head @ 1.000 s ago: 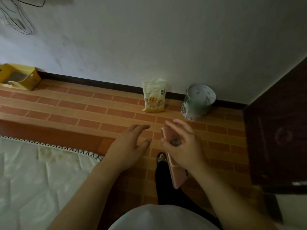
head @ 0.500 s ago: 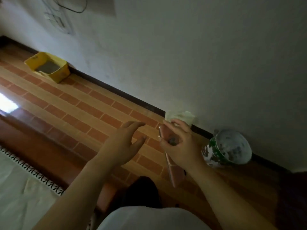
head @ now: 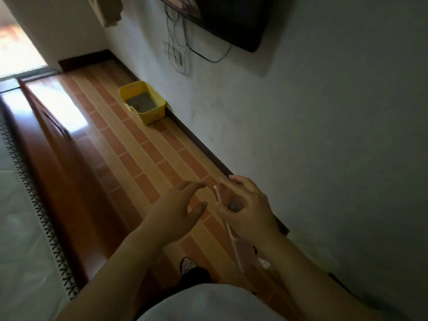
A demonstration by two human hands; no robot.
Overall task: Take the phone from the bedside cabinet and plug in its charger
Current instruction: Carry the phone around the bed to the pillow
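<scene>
Right hand [head: 247,212] clamped on the phone [head: 240,249], a pinkish one, edge-on to the camera so no screen showing. Thumb and fingers wrapped round its upper half, lower end poking out below the wrist toward the body. So: phone in the air, in that grip, nowhere near any cabinet in view.

Left hand [head: 176,214] just beside it, fingers spread apart and curled a bit, holding nothing, not touching the phone. Small gap between its fingertips and the phone's top edge.

Below both, a bit of pale shirt [head: 208,302] at the bottom of frame and a dark foot or slipper [head: 192,272] on the floor; too murky to tell which.

Brick-pattern tile floor [head: 143,149] running away diagonally along a dark skirting board. Yellow plastic tub [head: 143,103] further along, sitting against the wall, something grey inside.

Up on the white wall: dark flat screen [head: 231,17] mounted near the top, with thin cables [head: 180,42] hanging under it past what looks like a wall socket [head: 178,57], blurry though.

Off to the left, glossy reddish wooden bed edge [head: 55,144], then a pale mattress [head: 18,228] with black zigzag stitching. Bright doorway glare in the top left corner.
</scene>
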